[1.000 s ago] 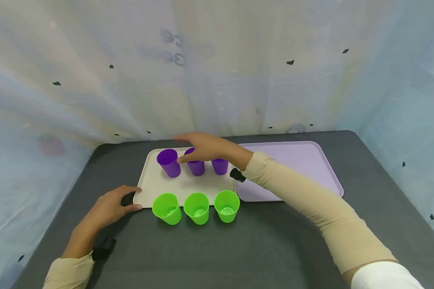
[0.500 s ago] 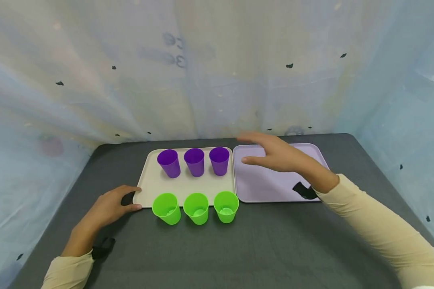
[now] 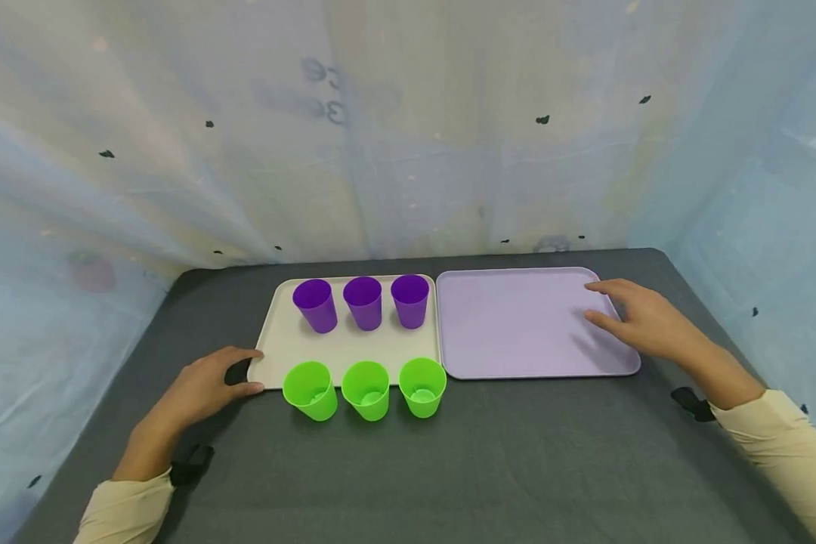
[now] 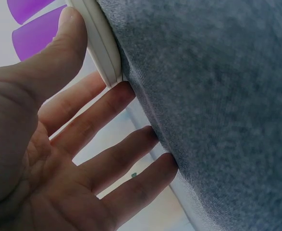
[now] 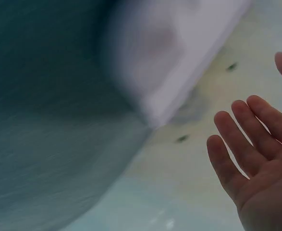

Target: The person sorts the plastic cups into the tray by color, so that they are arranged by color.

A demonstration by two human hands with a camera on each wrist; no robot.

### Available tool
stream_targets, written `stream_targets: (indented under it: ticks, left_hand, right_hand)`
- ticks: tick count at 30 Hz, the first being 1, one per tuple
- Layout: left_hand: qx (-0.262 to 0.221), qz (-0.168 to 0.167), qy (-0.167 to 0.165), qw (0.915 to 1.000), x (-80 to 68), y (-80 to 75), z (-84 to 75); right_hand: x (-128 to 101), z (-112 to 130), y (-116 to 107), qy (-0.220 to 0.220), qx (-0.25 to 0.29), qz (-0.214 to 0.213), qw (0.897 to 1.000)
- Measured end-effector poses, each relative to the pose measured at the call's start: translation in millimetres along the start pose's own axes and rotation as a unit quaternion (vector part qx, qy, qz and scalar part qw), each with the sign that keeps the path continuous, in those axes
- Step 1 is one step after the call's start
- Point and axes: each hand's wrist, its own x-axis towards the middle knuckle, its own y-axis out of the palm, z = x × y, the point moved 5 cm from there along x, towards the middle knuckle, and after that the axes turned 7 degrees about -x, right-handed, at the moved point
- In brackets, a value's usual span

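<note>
Right grip (image 3: pixel 642 321) swung clear of purple cups (image 3: pixel 365 308), released, over right edge of lilac tray (image 3: pixel 510 325) | left grip (image 3: pixel 202 387), unclenched, touched beige tray (image 3: pixel 343 347) | purple cups stood on it, apparently settled | green cups (image 3: pixel 367 391) stood untouched before it

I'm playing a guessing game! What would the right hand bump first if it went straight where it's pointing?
Probably the lilac tray: the right hand points in over its right end. The hand's height is hard to judge, so it might pass above instead.
</note>
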Motion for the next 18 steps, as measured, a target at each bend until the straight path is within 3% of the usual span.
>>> stream_targets:
  ticks: [4,7,13,18]
  left_hand:
    - [-0.001,0.002,-0.001,1.0,0.0,-0.8,-1.3]
    - [0.001,0.0,0.002,1.0,-0.2,-2.1,-2.0]
    - [-0.004,0.003,-0.007,1.0,-0.9,-3.1,-2.2]
    - [-0.002,0.015,-0.01,0.9998,-1.2,-2.5,1.0]
  right_hand:
    - [-12.2,-34.6,9.7,0.022,-0.026,-0.018,0.999]
    - [-20.4,-47.7,17.5,0.03,-0.049,-0.035,0.998]
    - [-32.3,-44.3,25.0,0.025,-0.102,-0.062,0.993]
    - [-45.8,-35.0,35.6,0.028,-0.106,-0.029,0.994]
